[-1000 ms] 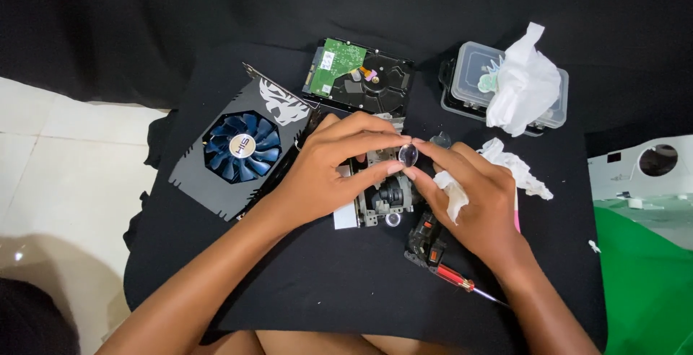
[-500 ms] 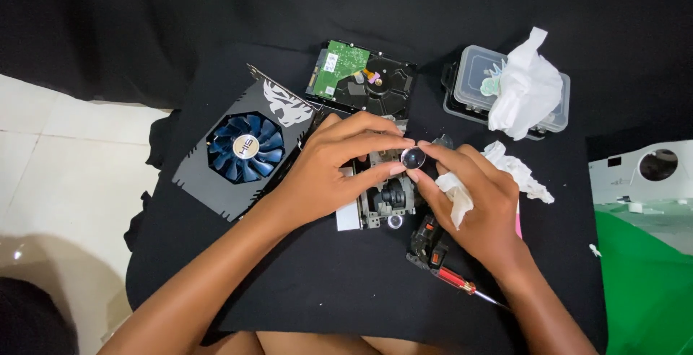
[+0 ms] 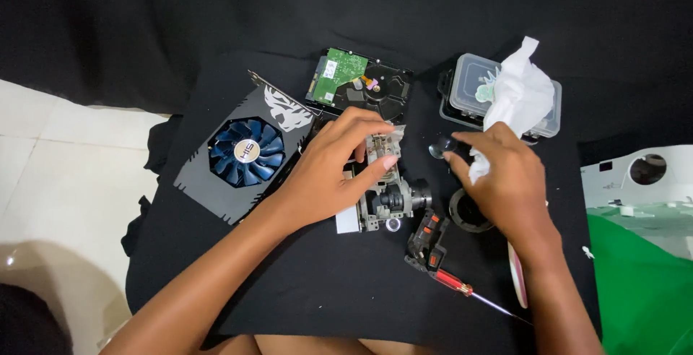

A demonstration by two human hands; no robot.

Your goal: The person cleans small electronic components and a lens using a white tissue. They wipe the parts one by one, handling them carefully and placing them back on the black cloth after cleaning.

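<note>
Optical assembly: grey-and-black mechanism block, centre of the frame, flat on the black cloth. A short dark barrel juts from its right side; a pale flat plate shows at its lower left edge. Your left hand rests on its upper part, fingers curled over a small metallic piece at the top.

Small round lens: dark-rimmed disc with a glassy face, right of centre, just above and to the right of the assembly. You pinch it at the fingertips of your right hand.

White tissue wad: crumpled, tucked into that same hand's palm, just beside the lens.
</note>
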